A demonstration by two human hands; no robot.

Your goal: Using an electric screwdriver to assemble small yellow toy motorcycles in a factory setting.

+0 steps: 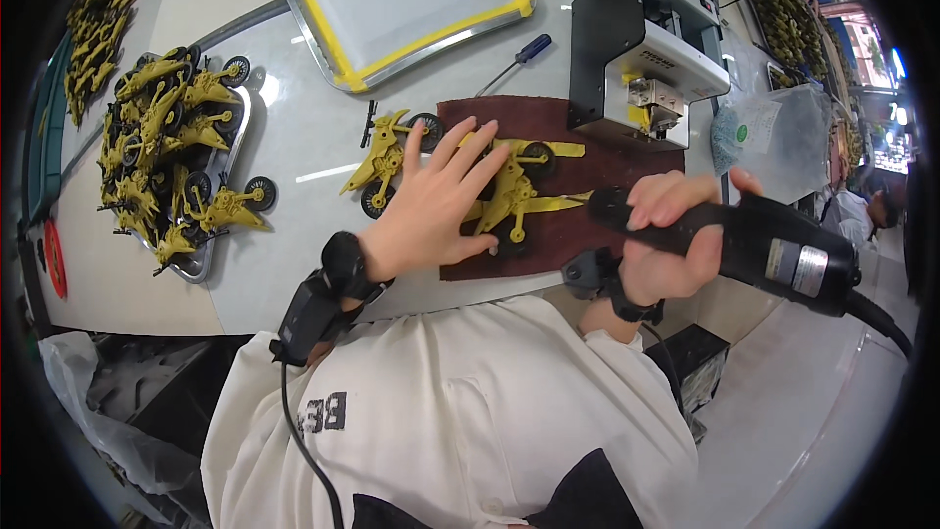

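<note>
My left hand (pixel 431 191) lies palm down over a yellow toy motorcycle (pixel 511 191) with black wheels, its fingers spread out. The fingertips and thumb touch the toy's left side, and the palm hides part of it. Just left of that hand, a second yellow toy motorcycle (pixel 382 162) is partly covered by the wrist and fingers. Wrapped in my right hand (pixel 676 235) is a black corded electric screwdriver (pixel 783 250), held almost level. Its narrow end points left at the first toy; whether the bit touches it I cannot tell. A dark red mat (pixel 607 177) lies beneath that toy.
At the left, a metal tray (pixel 235 152) is heaped with yellow toy motorcycles. A yellow-taped framed board (pixel 411 0) and a blue-handled screwdriver (pixel 532 47) lie beyond the mat. A black-and-white machine (pixel 641 59) stands far right of it, beside a clear plastic bag (pixel 778 138).
</note>
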